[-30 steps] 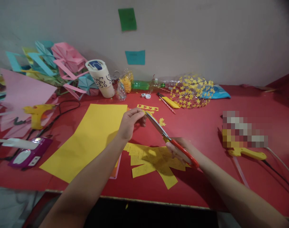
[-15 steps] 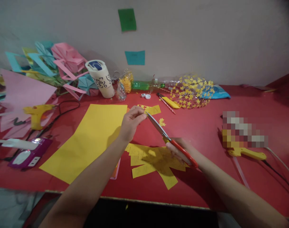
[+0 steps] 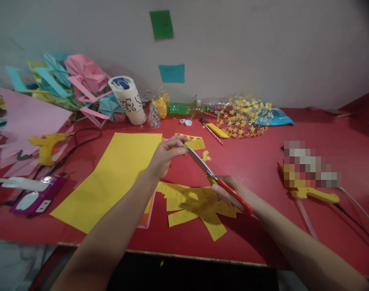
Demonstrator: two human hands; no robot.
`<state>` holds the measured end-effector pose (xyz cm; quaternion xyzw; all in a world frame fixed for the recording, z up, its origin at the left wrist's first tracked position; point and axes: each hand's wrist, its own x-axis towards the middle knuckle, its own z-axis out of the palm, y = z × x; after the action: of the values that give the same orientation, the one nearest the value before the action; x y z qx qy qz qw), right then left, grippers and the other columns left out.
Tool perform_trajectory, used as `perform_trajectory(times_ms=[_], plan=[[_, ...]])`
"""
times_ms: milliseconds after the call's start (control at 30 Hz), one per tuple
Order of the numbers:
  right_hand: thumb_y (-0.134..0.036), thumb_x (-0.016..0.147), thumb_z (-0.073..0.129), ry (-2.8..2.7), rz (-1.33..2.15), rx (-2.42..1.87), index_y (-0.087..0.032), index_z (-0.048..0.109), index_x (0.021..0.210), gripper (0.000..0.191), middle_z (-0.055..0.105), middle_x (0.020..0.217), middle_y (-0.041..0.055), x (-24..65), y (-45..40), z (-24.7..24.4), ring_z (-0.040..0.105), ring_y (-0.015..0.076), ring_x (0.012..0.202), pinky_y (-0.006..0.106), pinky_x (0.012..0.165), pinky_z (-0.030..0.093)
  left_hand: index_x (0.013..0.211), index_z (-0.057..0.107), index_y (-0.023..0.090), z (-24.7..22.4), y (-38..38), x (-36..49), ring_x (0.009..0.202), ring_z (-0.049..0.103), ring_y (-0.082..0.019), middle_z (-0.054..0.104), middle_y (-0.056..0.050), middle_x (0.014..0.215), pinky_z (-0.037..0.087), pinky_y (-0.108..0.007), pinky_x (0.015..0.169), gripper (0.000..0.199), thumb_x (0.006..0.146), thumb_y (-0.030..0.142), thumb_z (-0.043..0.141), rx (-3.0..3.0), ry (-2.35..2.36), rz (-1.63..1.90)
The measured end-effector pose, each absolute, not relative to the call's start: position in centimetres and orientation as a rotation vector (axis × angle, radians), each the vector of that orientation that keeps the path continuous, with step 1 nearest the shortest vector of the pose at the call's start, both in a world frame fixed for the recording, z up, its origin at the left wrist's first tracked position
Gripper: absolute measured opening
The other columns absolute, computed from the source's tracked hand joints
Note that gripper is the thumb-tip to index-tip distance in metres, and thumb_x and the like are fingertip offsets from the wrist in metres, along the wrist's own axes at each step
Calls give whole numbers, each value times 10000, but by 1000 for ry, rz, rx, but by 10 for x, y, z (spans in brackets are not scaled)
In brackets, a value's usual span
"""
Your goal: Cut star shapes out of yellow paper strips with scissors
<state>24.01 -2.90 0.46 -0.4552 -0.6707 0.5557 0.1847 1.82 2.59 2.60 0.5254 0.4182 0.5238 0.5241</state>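
My right hand (image 3: pixel 225 190) grips a pair of scissors (image 3: pixel 216 177) with red handles, their long blades pointing up and left. Close to the blade tips, my left hand (image 3: pixel 167 155) is closed in a pinch on a small piece of yellow paper (image 3: pixel 185 146), mostly hidden by the fingers. Just beyond lie a yellow paper strip (image 3: pixel 197 144) with a drawn outline and a few small cut-out paper stars (image 3: pixel 206 156). Below the hands, several yellow paper strips (image 3: pixel 184 218) are fanned out on the red table, partly under the right hand's shadow.
A large yellow paper sheet (image 3: pixel 111 173) lies left. Further left are a yellow glue gun (image 3: pixel 47 147) and a purple power strip (image 3: pixel 39 196). A white tumbler (image 3: pixel 131 105), green bottle (image 3: pixel 178 108) and star-covered clear ball (image 3: pixel 245 117) line the back. Another glue gun (image 3: pixel 316 195) lies right.
My left hand has shifted slightly left and down, its fingers turning a little. The scissors' tips have moved slightly left, and the blades look closed in both frames.
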Motion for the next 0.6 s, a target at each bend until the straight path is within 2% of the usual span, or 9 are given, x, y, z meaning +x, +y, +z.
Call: perform_trajectory(times_ms=[133,267,600], plan=[[-695,813,515,-1878,1549,-1265,-236,364,604,527,377,467,-67,242,-28,-2,330,65,380,221,381,270,483,597,204,28,26,18,1007,536,-251,586,-51,846,407,-381,894,153,549,304,692,1253,1035,1250],[-705,824,511,-1820,1588,-1277,-229,367,595,547,417,473,-56,242,-29,-7,341,58,359,210,348,230,478,592,211,28,26,18,1004,529,-248,561,-38,781,404,-376,897,152,547,307,688,1259,1037,1254],[-722,811,512,-1820,1584,-1324,-226,386,603,553,490,495,-33,241,-29,-8,356,52,336,201,315,249,471,613,212,27,26,20,1022,516,-227,524,-27,722,412,-311,844,130,520,285,709,1162,1022,1275]])
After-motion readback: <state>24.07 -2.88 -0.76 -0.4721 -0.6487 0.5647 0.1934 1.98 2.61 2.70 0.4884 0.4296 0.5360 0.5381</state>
